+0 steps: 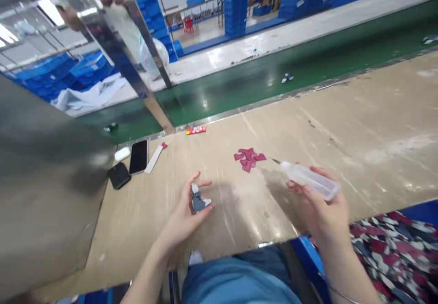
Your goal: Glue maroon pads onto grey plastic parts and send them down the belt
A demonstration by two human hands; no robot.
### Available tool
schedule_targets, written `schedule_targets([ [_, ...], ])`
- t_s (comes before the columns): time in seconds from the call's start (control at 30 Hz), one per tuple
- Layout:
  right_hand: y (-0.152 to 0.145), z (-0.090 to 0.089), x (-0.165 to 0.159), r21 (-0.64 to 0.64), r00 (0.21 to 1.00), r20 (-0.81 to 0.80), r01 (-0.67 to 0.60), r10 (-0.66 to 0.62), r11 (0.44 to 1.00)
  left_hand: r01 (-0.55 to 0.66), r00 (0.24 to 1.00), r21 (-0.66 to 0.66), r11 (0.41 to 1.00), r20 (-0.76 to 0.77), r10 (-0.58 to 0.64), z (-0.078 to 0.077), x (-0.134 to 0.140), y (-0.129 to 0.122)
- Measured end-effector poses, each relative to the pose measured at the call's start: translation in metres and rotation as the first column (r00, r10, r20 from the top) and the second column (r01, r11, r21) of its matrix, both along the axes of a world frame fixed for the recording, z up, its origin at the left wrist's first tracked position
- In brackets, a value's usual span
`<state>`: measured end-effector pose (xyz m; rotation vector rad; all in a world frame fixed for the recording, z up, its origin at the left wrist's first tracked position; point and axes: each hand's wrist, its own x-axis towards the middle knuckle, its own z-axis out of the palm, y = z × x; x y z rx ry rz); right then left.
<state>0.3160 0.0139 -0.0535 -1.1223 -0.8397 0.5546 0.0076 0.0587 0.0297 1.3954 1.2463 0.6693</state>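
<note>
Between the thumb and fingers of my left hand [186,208] is a small grey and white moulded piece [197,200], held above the table. My right hand [321,199] grips a translucent squeeze bottle [310,178] with a thin needle tip. The bottle lies tilted, its tip pointing left toward a small pile of dark red moulded pieces [249,159] on the table. The tip is close to the pile but apart from the grey piece.
Along the left of the brown table [212,158] lie a phone [138,157], a black square item [118,175], a white case [122,154] and a white strip [153,159]. A red wrapped stick [196,130] sits near the green conveyor belt [222,89]. At lower right, a blue bin [313,251] holds many coloured pieces.
</note>
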Motion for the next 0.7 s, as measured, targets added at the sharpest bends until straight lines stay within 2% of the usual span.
schedule_targets([
  [0.07, 0.000, 0.005, -0.034, -0.031, 0.958, -0.185, -0.229, 0.220, 0.973, -0.021, 0.999, 0.024, 0.999, -0.024, 0.021, 0.001, 0.005, -0.012],
  [0.13, 0.000, 0.007, -0.059, -0.071, 0.885, -0.264, -0.414, 0.384, 0.907, -0.015, 1.000, 0.005, 1.000, -0.016, 0.015, -0.001, 0.008, -0.021],
  [0.23, 0.001, 0.010, -0.084, -0.119, 0.824, -0.308, -0.529, 0.475, 0.840, 0.011, 1.000, -0.060, 0.998, 0.011, -0.011, -0.009, 0.008, -0.031],
  [0.33, 0.004, 0.012, -0.095, -0.145, 0.847, -0.285, -0.501, 0.448, 0.853, -0.011, 0.999, -0.055, 0.998, -0.049, 0.009, -0.018, 0.004, -0.038],
  [0.5, 0.007, 0.015, -0.105, -0.116, 0.911, -0.100, -0.409, 0.399, 0.905, -0.050, 0.997, -0.070, 0.996, -0.054, 0.046, -0.028, 0.001, -0.038],
  [0.6, 0.003, 0.016, -0.114, -0.129, 0.961, 0.058, -0.260, 0.269, 0.957, -0.075, 0.997, -0.082, 0.994, -0.037, 0.072, -0.031, 0.002, -0.036],
  [0.7, -0.003, 0.019, -0.120, -0.180, 0.960, 0.216, -0.143, 0.180, 0.973, -0.090, 0.996, -0.079, 0.993, -0.025, 0.088, -0.032, 0.003, -0.037],
])
